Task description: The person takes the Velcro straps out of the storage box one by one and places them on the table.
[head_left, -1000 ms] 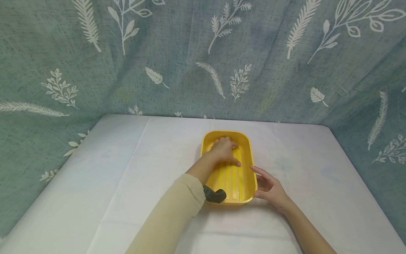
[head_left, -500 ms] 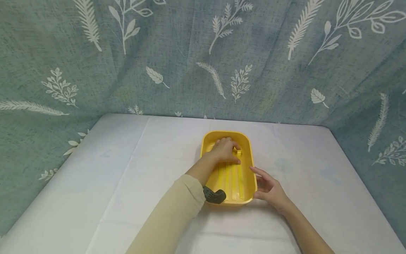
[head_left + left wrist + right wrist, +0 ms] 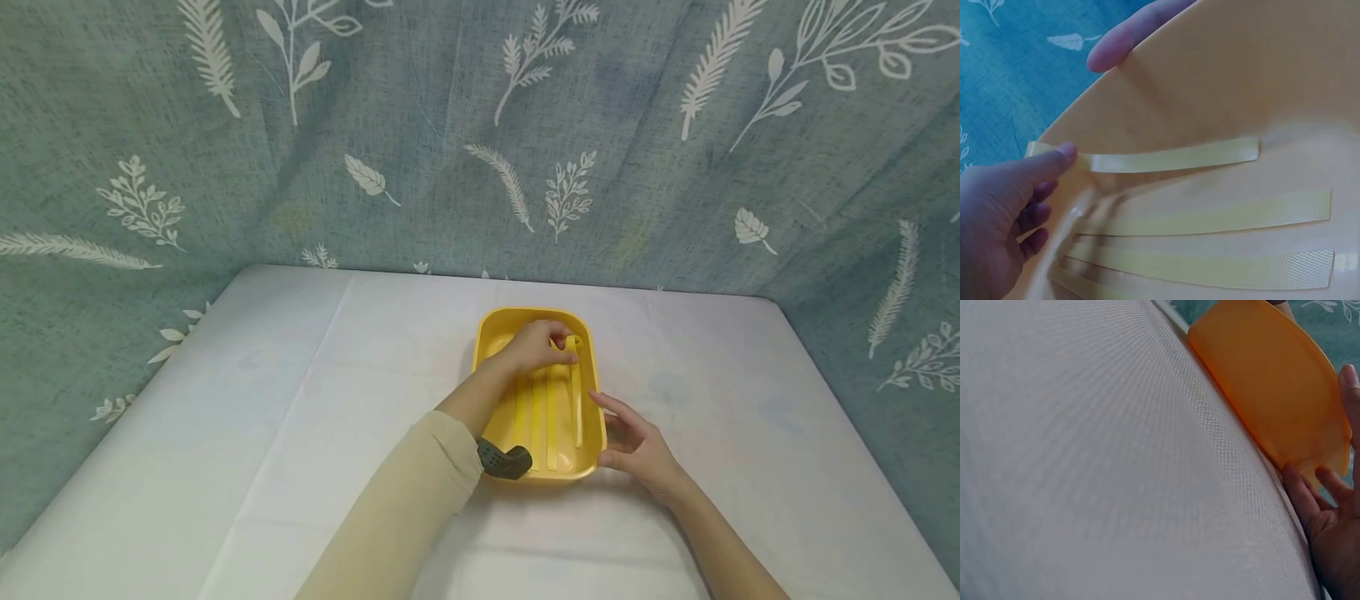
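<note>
Left hand pinches a strip near the tray's far right corner; right hand, relaxed, touches its right edge. Seemingly lifting; next needs a steady pinch.

head: high, downward | wrists: close | shared tray: left inside, right outside

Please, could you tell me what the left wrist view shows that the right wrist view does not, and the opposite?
Only left wrist: the inside of the rounded yellow plastic tray, long flat pale-yellow strips in it, and the left hand pinching one of them.

Only right wrist: the white cloth-covered tabletop and the tray's outer wall.

Both: the tray, the blue-green leaf-patterned cloth, and the right hand, only partly visible from the left wrist.
</note>
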